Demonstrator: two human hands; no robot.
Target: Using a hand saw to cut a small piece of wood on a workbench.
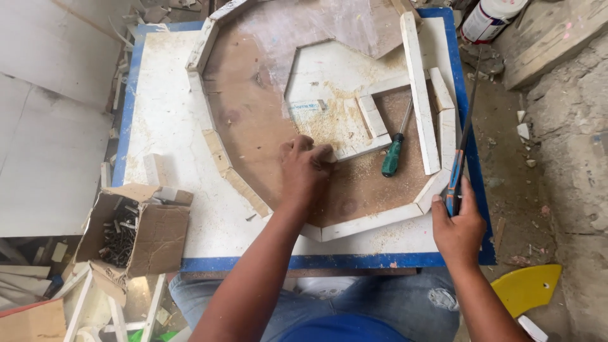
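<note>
**Strip held down, saw in hand**

The left hand (304, 166) was seen closed, fingers curled and pressed onto the end of a short white strip (358, 149) lying on the brown board (253, 107). The right hand (457, 229) was wrapped fully around the blue handle of a handsaw (461, 147), its blade running away from that hand along the table's blue edge (130, 101), clear of the wood. A green-handled screwdriver (394, 152) lay between the two hands, sawdust around it. A torn box of screws (130, 231) sat well to the left. Judged step: the piece steadied, cutting not begun. The next move would call for the blade to be brought across to the strip beside the left fingers, kept clear of them.
</note>
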